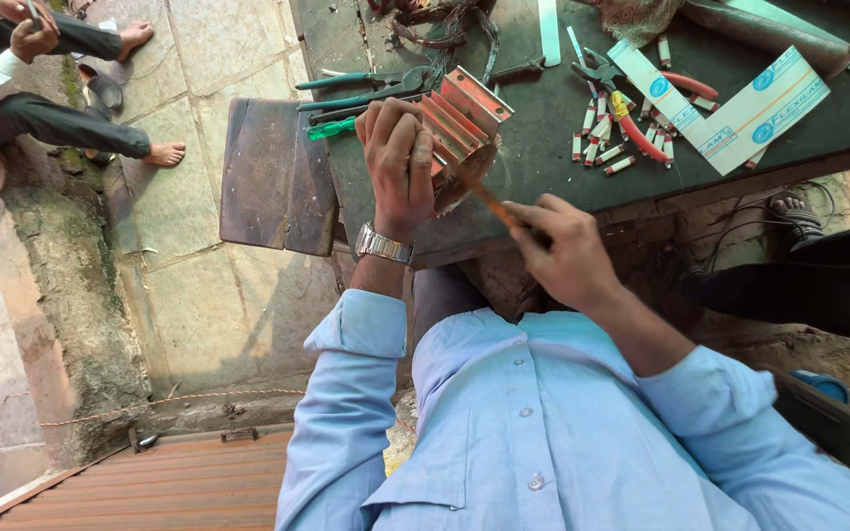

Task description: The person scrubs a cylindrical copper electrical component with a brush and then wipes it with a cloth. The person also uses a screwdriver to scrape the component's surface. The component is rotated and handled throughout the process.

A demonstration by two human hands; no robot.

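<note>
Seen from above at a dark green table [543, 147]: left hand [400, 162] wrapped firmly over a finned metal motor stator [464, 128], fingers closed around its body, holding it tilted at the table's near edge. Right hand [563, 251] just below and beside it, fingers pinched shut on a thin orange-brown stick [489, 202] whose far end meets the stator's round lower face (exact contact point too small to tell). Steel wristwatch [383, 244] on the left wrist; pale blue shirt sleeves rolled at both forearms.

Spread across the table beyond the stator: green-handled pliers [366, 88] just left of it, red-handled pliers [632, 123] to the right amid a scatter of small red-and-white sleeve pieces [602, 138], a folded white strip with blue markings [740, 113] further right, and a tangle of dark wire [435, 20] at the far edge. Dark wooden board [273, 177] lying against the table's left side over stone paving.

Top left, well apart: another person seated on the ground, bare feet [164, 152] out. At right, a sandalled foot [799, 211] under the table.
</note>
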